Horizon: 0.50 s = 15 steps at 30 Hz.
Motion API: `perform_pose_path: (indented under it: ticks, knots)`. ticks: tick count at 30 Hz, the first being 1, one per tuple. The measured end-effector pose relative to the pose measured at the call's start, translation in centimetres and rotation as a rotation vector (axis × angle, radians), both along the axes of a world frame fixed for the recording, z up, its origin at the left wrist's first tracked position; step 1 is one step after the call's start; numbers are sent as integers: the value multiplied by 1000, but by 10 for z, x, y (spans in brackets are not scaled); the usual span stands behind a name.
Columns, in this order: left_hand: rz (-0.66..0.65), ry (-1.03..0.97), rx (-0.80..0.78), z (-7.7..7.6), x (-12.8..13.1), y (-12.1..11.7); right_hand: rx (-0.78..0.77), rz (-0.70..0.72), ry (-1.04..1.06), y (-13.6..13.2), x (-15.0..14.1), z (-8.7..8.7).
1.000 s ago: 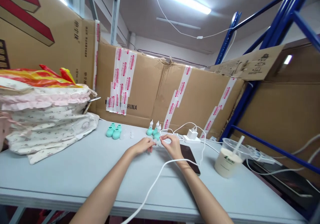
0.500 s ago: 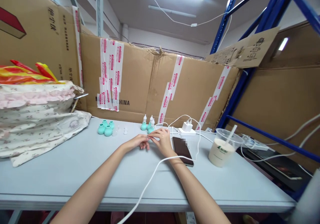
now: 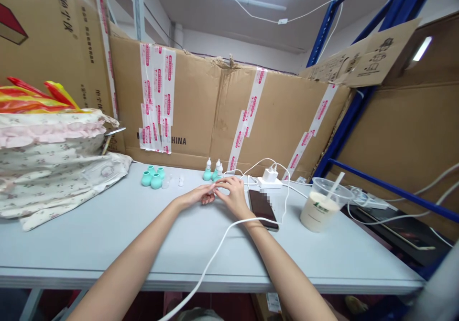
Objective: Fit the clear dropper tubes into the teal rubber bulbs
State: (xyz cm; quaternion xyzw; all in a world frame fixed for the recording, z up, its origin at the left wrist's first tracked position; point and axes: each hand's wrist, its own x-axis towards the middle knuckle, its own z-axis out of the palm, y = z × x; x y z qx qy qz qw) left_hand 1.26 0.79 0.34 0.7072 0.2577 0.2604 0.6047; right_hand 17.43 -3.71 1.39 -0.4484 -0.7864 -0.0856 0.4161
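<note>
One grey counter (image 3: 89, 237) spans beneath the left hand (image 3: 197, 197) and right hand (image 3: 234, 198), fingertips together; I cannot tell what they grip. Just beyond stand white-tipped teal bulbs (image 3: 215, 174), probably light, squeezable, best held round the base.

head view | from wearer's head, above table (image 3: 179, 254) | faces forward, down | table near, lower half | ceiling (image 3: 201, 20) across top

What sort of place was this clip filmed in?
Likely a storeroom or small workshop, though that's inference: blue metal racking stands on the right, and large taped cardboard panels line the back of a plain grey table.
</note>
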Motion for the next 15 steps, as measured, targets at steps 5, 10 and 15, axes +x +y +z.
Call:
perform_pose_path:
  ticks: [5, 10, 15]
  knots:
    - [-120, -12, 85, -1, -3, 0, -39, 25, 46, 0, -3, -1]
    - [-88, 41, 100, -2, -4, 2, -105, 15, 159, 6, -2, -4]
    - [-70, 83, 164, 0, -2, -3, -126, 74, 216, 8, 2, -2]
